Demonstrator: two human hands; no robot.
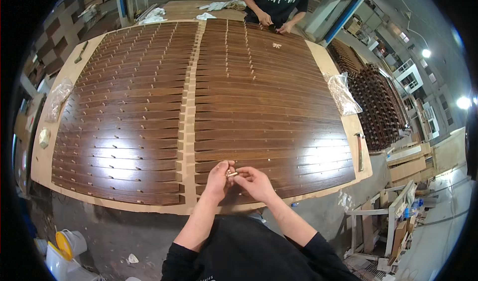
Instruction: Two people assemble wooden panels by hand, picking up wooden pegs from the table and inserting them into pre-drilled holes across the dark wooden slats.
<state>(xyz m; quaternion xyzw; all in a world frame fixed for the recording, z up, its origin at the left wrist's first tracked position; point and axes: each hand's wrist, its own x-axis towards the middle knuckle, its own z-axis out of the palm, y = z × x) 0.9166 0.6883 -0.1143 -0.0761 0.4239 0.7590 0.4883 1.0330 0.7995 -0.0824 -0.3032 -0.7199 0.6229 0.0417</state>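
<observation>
Close to the table's near edge, my left hand (pixel 219 179) is curled around a few small wooden dowels. The fingertips of my right hand (pixel 255 182) pinch a pale wooden dowel (pixel 233 174) right beside it. Both hands are above the near end of the right-hand group of dark brown wooden strips (pixel 269 116). Small holes dot these strips, and two rows of dowels (pixel 249 52) stand at their far end. Across a pale gap, the left-hand group of strips (pixel 119 111) carries many upright dowels.
A hammer (pixel 359 151) and a plastic bag (pixel 343 92) lie on the board's right margin. Another hammer (pixel 81 52) and bag (pixel 59 99) are on the left margin. Across the table, a person (pixel 276 7) works with both hands near a small dowel pile (pixel 277 45). Buckets (pixel 72 242) stand lower left.
</observation>
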